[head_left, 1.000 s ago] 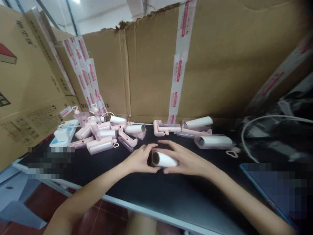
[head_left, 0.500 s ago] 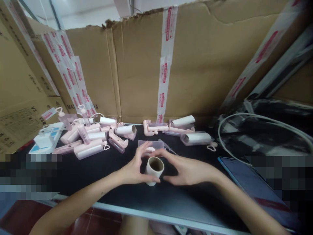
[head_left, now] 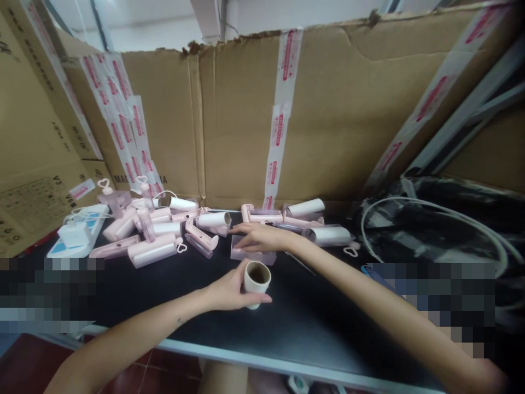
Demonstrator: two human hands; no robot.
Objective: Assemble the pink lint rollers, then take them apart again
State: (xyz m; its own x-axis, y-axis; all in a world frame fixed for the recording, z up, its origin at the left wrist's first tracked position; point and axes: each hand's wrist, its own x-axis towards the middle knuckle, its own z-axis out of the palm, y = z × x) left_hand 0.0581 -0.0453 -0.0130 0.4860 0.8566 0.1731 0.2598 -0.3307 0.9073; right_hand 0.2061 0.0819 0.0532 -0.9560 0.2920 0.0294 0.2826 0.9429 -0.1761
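Observation:
My left hand (head_left: 233, 287) is wrapped round a white lint roller refill (head_left: 255, 295), a paper roll whose brown cardboard core faces up. The roll stands upright near the middle of the black table. Beyond it, my right hand (head_left: 262, 238) stretches palm down over a clear pinkish plastic cover (head_left: 258, 257), fingers extended and nothing held in them. Whether the fingertips touch the cover is hard to tell. Just left of those fingertips lies another white roll (head_left: 213, 220), and a pink roller handle (head_left: 202, 236) rests beside it.
Pink handles, clear covers and white rolls are heaped at the back left. More rolls (head_left: 330, 235) lie at the back right. A power strip (head_left: 80, 230) with a white plug stands far left. A white cable (head_left: 369, 219) loops at right. Cardboard (head_left: 233, 120) walls the back.
My right hand has left the roll and moved forward and left over the clear cover. My left hand keeps the roll in nearly the same place. The view has shifted slightly.

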